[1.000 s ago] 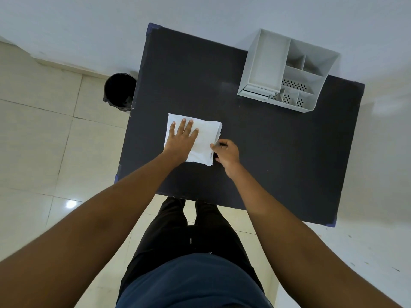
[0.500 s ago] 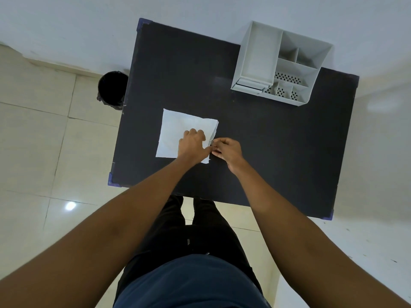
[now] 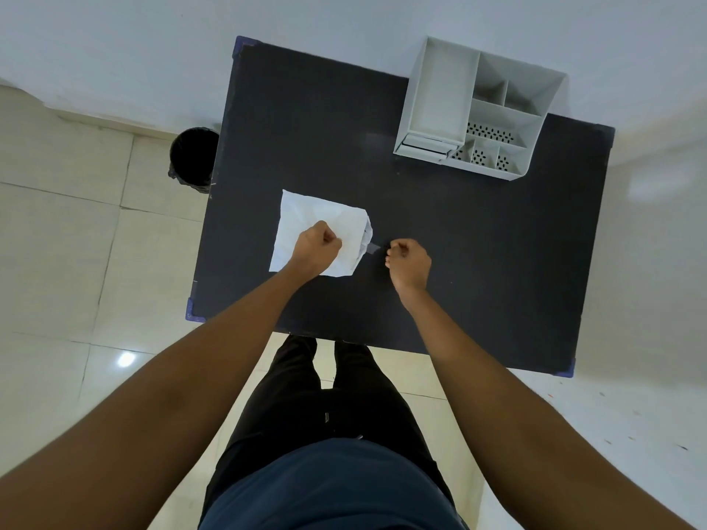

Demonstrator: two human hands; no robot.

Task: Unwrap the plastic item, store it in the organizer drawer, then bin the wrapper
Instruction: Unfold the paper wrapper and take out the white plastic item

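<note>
White paper wrapper (image 3: pixel 319 227) is pinned to the black table (image 3: pixel 478 239) by the fisted left hand (image 3: pixel 316 247); the right hand (image 3: pixel 408 258), closed, draws a dark item (image 3: pixel 372 247) out. A steady, level pull is advised.

Counter (image 3: pixel 478 242): matte black top, blue corner caps.
Wrapper (image 3: pixel 306 219): plain white, creased.
Organizer (image 3: pixel 440 93): pale grey; dark perforated dot pattern in the small front compartments.
Bin (image 3: pixel 193 158): black with black liner.
Floor (image 3: pixel 57 223): cream tiles, darker grout lines.
Wall (image 3: pixel 344 21): plain white.
Trousers (image 3: pixel 325 395): black.
Shirt (image 3: pixel 333 487): dark navy.
</note>
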